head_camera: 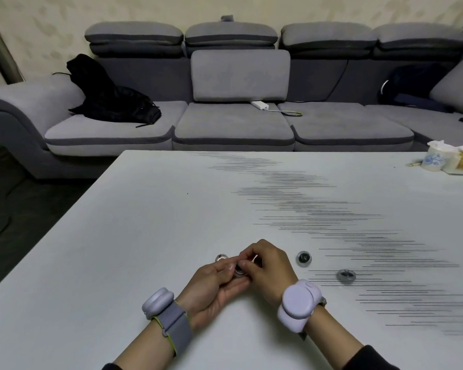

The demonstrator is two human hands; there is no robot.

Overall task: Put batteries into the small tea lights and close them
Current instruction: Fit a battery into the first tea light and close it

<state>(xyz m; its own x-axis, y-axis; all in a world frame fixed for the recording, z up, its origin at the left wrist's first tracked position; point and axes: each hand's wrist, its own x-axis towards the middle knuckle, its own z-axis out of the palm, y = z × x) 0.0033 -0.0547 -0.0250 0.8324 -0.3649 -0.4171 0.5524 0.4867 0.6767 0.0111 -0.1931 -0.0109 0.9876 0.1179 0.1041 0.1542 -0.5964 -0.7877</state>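
Note:
Both hands meet low on the white table (145, 236). My left hand (214, 284) lies palm up and cradles a small round tea light (238, 271) between thumb and fingers. My right hand (267, 265) pinches at the same tea light from above; a thin pale strip shows between its fingertips. What that strip is I cannot tell. A second tea light (221, 257) sits on the table just beyond my left fingers. Two more tea lights lie to the right: one (304, 258) dark inside, one (346, 275) greyish, further right.
Grey wrist devices are strapped on both wrists. A patterned cup (435, 160) and wrappers sit at the table's far right corner. Beyond the table is a grey sofa (233, 124) with a black bag (110, 97) and a white charger (259, 104).

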